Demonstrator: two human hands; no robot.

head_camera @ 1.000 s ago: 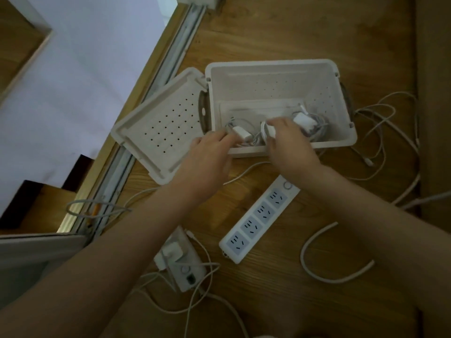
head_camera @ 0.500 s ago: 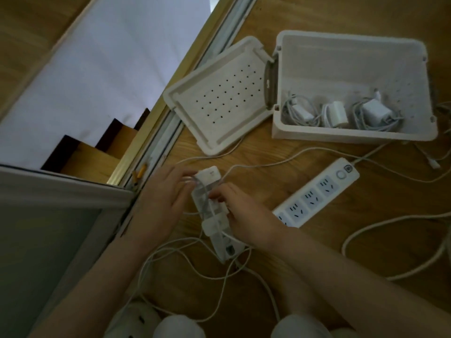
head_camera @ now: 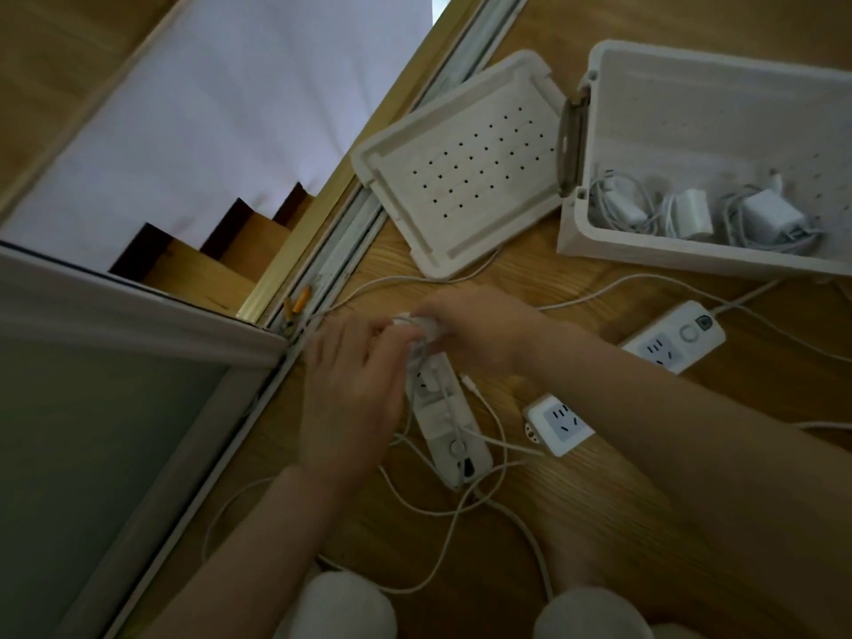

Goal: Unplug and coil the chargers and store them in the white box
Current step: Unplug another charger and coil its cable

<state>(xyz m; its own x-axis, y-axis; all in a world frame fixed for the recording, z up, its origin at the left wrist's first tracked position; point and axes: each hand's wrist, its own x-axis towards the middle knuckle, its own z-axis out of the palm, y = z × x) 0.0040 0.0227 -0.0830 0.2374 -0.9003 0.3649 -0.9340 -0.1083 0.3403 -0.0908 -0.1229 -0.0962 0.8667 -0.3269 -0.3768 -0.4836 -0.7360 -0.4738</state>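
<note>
- Right hand [head_camera: 479, 332] gripping a white charger [head_camera: 426, 326] at the near power strip's [head_camera: 449, 419] far end.
- Left hand [head_camera: 352, 394] lying flat, fingers spread, alongside.
- Three coiled chargers [head_camera: 691, 214] sitting in the white box [head_camera: 645, 251], far right.

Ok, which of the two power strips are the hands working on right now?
The near power strip, with both hands at its far end; the other strip lies untouched beyond the right forearm.

Loose cables [head_camera: 461, 509] (tangled) around the near power strip [head_camera: 449, 422].
</note>
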